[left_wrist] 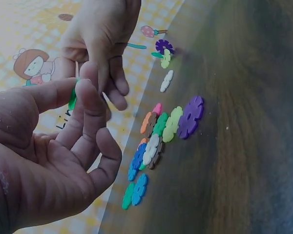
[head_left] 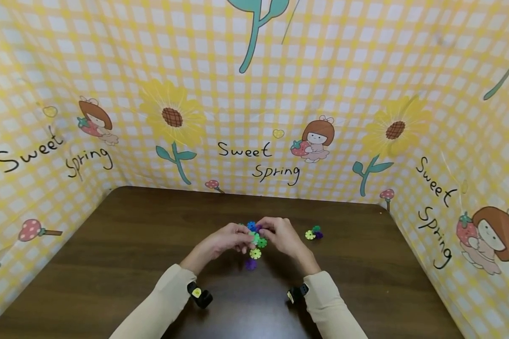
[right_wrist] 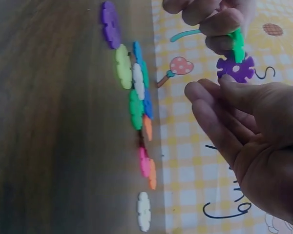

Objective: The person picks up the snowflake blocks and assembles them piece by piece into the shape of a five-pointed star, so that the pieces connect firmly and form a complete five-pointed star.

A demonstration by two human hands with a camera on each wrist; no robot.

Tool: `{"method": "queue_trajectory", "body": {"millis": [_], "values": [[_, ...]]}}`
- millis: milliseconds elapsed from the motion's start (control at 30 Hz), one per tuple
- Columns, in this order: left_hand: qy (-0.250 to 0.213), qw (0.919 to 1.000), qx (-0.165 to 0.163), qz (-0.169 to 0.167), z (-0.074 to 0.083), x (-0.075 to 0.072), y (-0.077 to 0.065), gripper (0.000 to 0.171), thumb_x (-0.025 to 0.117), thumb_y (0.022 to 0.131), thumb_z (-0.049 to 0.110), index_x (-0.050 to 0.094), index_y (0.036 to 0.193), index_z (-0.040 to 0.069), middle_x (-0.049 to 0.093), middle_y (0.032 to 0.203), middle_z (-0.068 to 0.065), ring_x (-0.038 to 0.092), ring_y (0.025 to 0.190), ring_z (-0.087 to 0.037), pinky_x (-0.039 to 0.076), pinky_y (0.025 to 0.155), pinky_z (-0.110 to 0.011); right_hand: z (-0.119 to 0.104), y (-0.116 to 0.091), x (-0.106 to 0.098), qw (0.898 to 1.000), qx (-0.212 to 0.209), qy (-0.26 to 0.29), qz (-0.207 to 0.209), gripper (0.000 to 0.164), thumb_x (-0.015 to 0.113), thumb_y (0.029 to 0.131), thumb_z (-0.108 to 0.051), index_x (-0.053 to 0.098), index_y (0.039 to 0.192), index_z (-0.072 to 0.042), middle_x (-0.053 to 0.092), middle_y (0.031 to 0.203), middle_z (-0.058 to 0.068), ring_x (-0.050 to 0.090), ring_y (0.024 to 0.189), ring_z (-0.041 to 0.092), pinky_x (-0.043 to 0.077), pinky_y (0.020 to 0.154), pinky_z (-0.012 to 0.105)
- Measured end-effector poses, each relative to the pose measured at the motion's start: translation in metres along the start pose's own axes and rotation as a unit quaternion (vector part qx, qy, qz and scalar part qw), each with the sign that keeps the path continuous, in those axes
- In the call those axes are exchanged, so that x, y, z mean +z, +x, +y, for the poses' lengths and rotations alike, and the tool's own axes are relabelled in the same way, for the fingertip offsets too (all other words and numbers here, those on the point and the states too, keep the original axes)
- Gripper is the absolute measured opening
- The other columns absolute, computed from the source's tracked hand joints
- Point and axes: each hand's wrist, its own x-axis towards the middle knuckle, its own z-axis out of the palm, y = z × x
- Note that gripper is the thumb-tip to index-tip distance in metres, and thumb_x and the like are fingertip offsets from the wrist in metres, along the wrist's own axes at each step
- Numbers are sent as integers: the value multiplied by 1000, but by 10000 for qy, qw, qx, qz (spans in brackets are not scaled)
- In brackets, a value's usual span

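Black handwritten-style lettering on the yellow-and-white checked fabric backdrop (head_left: 347, 70) beyond the grip reads "Sweet Spring" three times: ahead of the hands, to their left and to their right. In the wrist views, the hands leave only fragments of lettering. Yellow marks on the black wrist-worn devices (head_left: 200, 295), behind each hand, are too small to read.

A person in cream long sleeves (head_left: 163, 294) brings both hands close together above a dark brown wood-grain table (head_left: 351, 292). The left hand (head_left: 230, 238) pinches a bright green, notched plastic-looking disc (right_wrist: 238, 46) between thumb and finger, seen edge-on. The right hand (head_left: 283, 237) pinches a purple, notched flower-like disc with a round central hole (right_wrist: 236, 70) at its edge, thumb against it. The two discs meet between the hands, overlapping in the right wrist view; whether their slots interlock cannot be told.

Beneath the grip and toward the person lies a multicoloured group of notched discs (left_wrist: 173, 124) in purple, yellow-green, green, white, brown, blue, orange and pink. The head view hides much of this group behind the fingers. To the right of the right hand sits a small cluster of yellow, green and purple discs (head_left: 310, 234); how they join is hard to make out. The forearms are cut off at the bottom edge.
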Motion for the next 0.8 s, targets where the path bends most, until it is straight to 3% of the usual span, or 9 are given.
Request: {"method": "queue_trajectory", "body": {"millis": [267, 433, 667, 800], "values": [[73, 10000, -62, 0, -1, 0, -3, 19, 63, 99, 20, 62, 101, 1, 73, 83, -6, 62, 64, -12, 47, 70, -32, 6, -1, 12, 9942, 201, -612, -867, 5, 70, 95, -12, 71, 100, -10, 72, 90, 0, 65, 75, 10, 53, 66, 24], [77, 10000, -51, 1, -2, -1, -3, 19, 64, 99, 19, 59, 102, 1, 74, 85, -11, 63, 64, -12, 49, 70, -33, 5, -3, 19, 9839, 461, -1078, -1346, 14, 79, 89, -19, 69, 92, -10, 67, 83, -2, 56, 69, 8, 48, 63, 26], [80, 10000, -6, -41, -1, 0, -4, 19, 64, 99, 18, 58, 103, 1, 75, 83, -7, 63, 64, -12, 48, 68, -32, 3, -6, 22, 9764, 695, -1329, -1553, 26, 84, 83, -21, 66, 97, -8, 63, 84, -2, 52, 77, 11, 45, 74, 29], [106, 9999, -19, -14, 1, -1, -6, 19, 63, 99, 19, 57, 103, 1, 75, 84, -7, 62, 65, -13, 48, 70, -33, 3, -8, 21, 9758, 762, -1208, -1658, 28, 83, 84, -18, 62, 98, -10, 60, 83, -3, 52, 72, 10, 47, 67, 28]]}}
